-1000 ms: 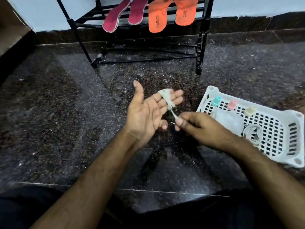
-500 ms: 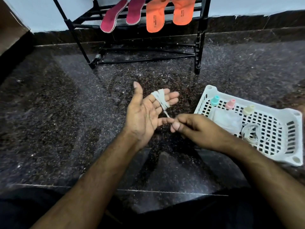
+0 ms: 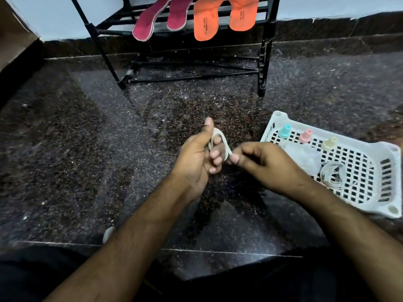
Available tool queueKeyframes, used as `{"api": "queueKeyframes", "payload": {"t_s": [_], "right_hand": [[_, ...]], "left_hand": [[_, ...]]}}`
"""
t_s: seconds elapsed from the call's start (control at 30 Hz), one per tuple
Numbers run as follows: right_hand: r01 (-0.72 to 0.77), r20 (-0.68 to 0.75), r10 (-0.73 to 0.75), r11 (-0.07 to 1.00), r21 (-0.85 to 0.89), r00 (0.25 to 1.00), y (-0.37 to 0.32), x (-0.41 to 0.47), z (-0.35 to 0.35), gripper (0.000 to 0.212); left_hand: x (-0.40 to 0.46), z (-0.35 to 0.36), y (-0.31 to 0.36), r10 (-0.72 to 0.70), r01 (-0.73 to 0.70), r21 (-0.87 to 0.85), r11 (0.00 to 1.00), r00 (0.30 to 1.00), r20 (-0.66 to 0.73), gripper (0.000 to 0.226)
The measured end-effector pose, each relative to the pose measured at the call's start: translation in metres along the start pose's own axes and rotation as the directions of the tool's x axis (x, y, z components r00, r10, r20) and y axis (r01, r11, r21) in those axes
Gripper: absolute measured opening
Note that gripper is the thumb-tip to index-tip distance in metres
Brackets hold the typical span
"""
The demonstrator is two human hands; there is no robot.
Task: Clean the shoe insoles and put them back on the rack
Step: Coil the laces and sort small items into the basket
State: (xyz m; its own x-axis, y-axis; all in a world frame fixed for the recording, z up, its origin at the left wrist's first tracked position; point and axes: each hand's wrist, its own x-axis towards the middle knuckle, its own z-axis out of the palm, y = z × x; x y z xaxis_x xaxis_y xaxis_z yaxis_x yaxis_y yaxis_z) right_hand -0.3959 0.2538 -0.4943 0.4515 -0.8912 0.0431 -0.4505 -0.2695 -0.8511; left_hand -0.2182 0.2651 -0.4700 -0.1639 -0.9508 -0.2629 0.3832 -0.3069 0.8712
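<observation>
Insoles lie on the black rack (image 3: 265, 51) well beyond both hands: two maroon insoles (image 3: 150, 21) sit up and to the left of the left hand (image 3: 197, 158), and two orange insoles (image 3: 206, 20) lie just right of them, straight ahead of the hands, all four with their near ends hanging over the rack's front bar. Neither hand touches them.

Nearer in, the left hand is held over the dark speckled floor (image 3: 65, 160) with its thumb pointing up and its fingers curled in, and a loop of white cord (image 3: 220, 138) is wound around those fingers. The right hand (image 3: 259, 160) meets it from the right side, fingers bent, pinching the free end of the white cord between thumb and forefinger just beside the left fingertips. Both bare forearms reach in from the bottom of the view.

Immediately to the right of the right hand, a white perforated basket (image 3: 381, 171) rests on the floor. Along its far side stand three small bottle caps: a teal cap (image 3: 285, 130), a pink cap (image 3: 306, 135) and a pale yellow cap (image 3: 330, 142), with clear bottles blurred beneath them. A coil of white cord (image 3: 333, 175) lies in the basket, close to the right wrist.
</observation>
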Motion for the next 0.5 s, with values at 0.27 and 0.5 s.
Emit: {"api": "queueKeyframes", "payload": {"t_s": [0.27, 0.5], "right_hand": [[-0.001, -0.185, -0.010, 0.998, -0.058, 0.983, -0.011, -0.008, 0.018, 0.011], [-0.174, -0.139, 0.229, 0.929, 0.326, 0.964, -0.013, -0.009, 0.021, 0.021]], "left_hand": [[0.004, 0.001, -0.004, 0.033, -0.017, -0.216, 0.976, 0.997, 0.069, 0.035], [0.000, 0.007, -0.020, 0.053, -0.036, 0.385, 0.922, 0.998, -0.036, 0.049]]}}
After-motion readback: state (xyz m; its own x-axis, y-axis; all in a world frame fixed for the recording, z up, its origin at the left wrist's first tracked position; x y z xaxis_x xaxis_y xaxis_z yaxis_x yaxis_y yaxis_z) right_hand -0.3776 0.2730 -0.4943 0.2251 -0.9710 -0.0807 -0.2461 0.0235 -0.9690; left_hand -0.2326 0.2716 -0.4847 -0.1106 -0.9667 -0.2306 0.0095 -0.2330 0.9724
